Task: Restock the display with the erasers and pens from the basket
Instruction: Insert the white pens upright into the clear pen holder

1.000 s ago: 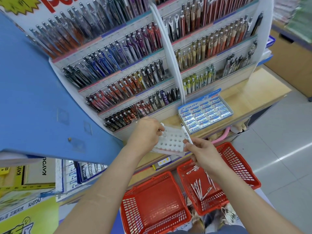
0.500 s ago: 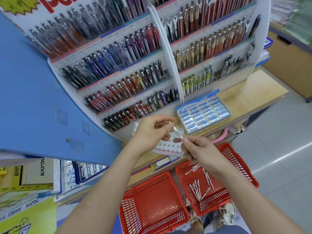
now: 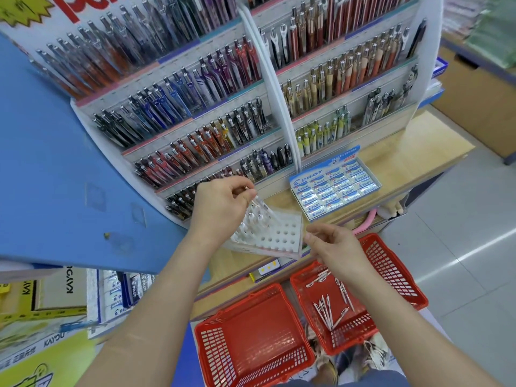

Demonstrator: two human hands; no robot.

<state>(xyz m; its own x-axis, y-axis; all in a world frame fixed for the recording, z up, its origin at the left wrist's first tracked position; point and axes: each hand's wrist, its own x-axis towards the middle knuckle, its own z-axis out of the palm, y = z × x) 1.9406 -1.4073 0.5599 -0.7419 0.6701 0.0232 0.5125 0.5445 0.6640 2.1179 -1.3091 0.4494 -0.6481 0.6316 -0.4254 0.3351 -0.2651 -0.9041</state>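
**Left hand pinches a pen over the holed tray**

Nearest the person, below the white holed tray (image 3: pixel 282 236), two red baskets sit side by side on the floor. The left basket (image 3: pixel 212 344) lies under the tray's left half. The right basket (image 3: pixel 391 263) lies under the tray's right corner and holds a scatter of loose pens (image 3: pixel 326 311), white with dark tips.

The right hand (image 3: pixel 335 247) is just beside the tray's right edge, above the right basket. Its fingers are curled, with the thumb and forefinger tips close together. I cannot tell whether they touch or grip that edge.

The left hand (image 3: pixel 220 205) is over the tray's left side. Its thumb and forefinger pinch the top of a pale pen (image 3: pixel 255 203), which slants down toward the holes. Several standing pens (image 3: pixel 250 222) fill holes just under that hand.

The tray itself rests tilted on the front edge of a wooden shelf (image 3: pixel 405 152).

Beyond the tray and to its right, an eraser box (image 3: pixel 335 187) lies on the shelf, packed with blue-and-white erasers in rows.

Behind the tray rises the pen rack (image 3: pixel 195 113), with tiers of pens in black, blue, red and purple. A blue board (image 3: pixel 55 163) slopes away to the tray's left.
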